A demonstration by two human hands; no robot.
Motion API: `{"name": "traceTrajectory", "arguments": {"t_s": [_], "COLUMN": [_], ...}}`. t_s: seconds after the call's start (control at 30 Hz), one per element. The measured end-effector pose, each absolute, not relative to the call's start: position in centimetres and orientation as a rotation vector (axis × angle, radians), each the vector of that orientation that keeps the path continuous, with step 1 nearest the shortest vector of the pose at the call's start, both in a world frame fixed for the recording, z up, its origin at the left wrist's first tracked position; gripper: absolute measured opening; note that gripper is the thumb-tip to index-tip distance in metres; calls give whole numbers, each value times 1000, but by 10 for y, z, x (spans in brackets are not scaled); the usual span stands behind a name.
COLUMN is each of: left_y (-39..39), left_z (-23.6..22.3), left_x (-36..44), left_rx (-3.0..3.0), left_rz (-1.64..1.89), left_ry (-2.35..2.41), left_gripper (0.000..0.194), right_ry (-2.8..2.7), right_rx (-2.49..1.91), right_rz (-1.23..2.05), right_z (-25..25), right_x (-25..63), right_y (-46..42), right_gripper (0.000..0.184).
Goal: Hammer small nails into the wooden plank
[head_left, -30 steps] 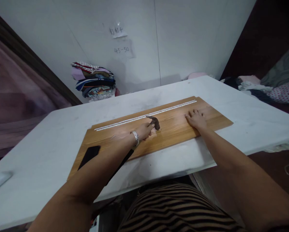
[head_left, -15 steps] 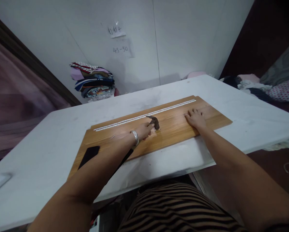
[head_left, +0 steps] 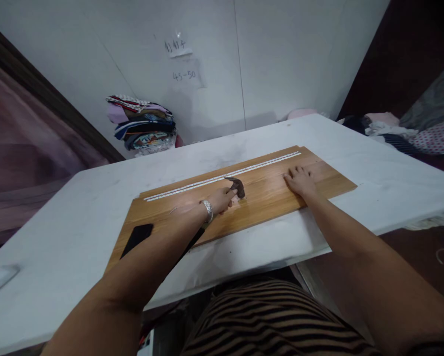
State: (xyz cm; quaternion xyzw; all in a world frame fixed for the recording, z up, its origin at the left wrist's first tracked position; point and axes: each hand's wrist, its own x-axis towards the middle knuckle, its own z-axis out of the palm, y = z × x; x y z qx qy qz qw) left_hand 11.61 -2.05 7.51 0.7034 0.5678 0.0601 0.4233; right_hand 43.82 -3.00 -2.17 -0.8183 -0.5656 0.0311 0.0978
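Note:
My left hand [head_left: 221, 200], with a silver bracelet at the wrist, is wrapped round a claw hammer [head_left: 239, 188] close below its head. The dark head is over the middle of a wooden board [head_left: 270, 202], its claw pointing left; I cannot tell if it touches the wood. Part of the handle shows beneath my forearm. My right hand [head_left: 300, 182] lies on the right part of the board with its fingers spread, holding nothing. Two thin white strips [head_left: 225, 176] run along the board's far side. What looks like a nail [head_left: 173, 209] lies left of my left hand.
A flat black object [head_left: 135, 240] lies on the board's left end. The board rests on a white-covered table [head_left: 58, 232]. Folded clothes [head_left: 145, 123] are stacked at the wall, below handwritten paper notes [head_left: 184, 75]. More cloth [head_left: 392, 128] is piled at the right.

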Motion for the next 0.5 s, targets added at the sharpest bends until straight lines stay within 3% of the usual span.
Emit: {"name": "traceTrajectory", "arguments": {"t_s": [0.5], "left_y": [-21], "left_z": [77], "left_x": [117], "left_rx": [1749], "left_rz": [135], "left_ry": [1430], "left_gripper": [29], "right_ry": [-1673], "right_rx": [-2415], "right_rz": [92], "right_z": [-19], "right_x": [436], "right_y": [-32], "right_gripper": [54]}}
